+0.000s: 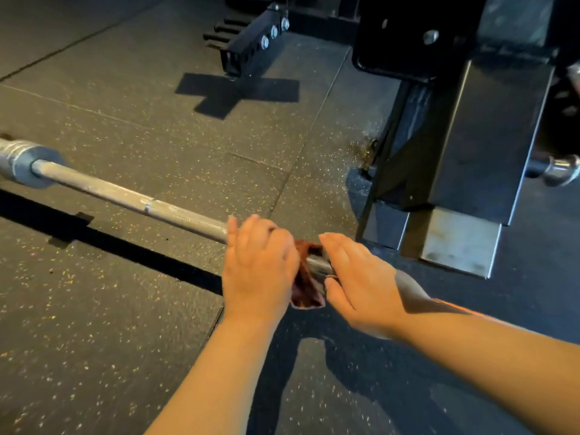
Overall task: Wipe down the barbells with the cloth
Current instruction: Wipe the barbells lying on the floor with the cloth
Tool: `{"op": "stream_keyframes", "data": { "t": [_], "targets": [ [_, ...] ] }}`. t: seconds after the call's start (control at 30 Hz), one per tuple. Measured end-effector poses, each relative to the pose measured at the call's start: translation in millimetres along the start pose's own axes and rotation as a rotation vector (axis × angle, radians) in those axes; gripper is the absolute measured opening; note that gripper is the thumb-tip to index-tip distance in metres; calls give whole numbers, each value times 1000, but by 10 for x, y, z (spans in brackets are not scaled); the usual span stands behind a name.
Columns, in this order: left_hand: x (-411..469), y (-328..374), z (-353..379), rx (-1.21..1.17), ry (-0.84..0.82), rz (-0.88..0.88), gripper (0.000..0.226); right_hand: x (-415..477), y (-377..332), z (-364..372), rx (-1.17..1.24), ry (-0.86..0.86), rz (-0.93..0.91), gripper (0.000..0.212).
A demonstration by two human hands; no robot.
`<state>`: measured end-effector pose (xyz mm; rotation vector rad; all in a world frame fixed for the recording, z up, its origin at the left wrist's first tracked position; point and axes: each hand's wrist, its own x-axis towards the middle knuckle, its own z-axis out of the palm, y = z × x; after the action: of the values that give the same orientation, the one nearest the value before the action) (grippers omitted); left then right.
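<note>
A silver barbell runs from its thick sleeve at the far left across the dark rubber floor to the middle of the view. My left hand curls over the shaft and grips a dark red cloth, which hangs down below the bar. Just to the right, my right hand wraps around the shiny shaft, thumb under and fingers over it. The bar beyond my right hand is hidden by my forearm.
A black steel rack upright with a metal foot plate stands close on the right. A chrome bar end sticks out behind it. Another black rack base with bolts lies at the back. Speckled floor spreads to the left and front.
</note>
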<state>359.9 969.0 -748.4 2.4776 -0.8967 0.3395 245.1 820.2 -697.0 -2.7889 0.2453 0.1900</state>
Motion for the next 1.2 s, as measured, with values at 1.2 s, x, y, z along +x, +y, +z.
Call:
{"op": "stream_keyframes", "data": {
  "t": [1.2],
  "targets": [
    [152, 113, -317, 179, -330, -109, 46, 90, 172, 151, 50, 31, 16, 81]
  ]
}}
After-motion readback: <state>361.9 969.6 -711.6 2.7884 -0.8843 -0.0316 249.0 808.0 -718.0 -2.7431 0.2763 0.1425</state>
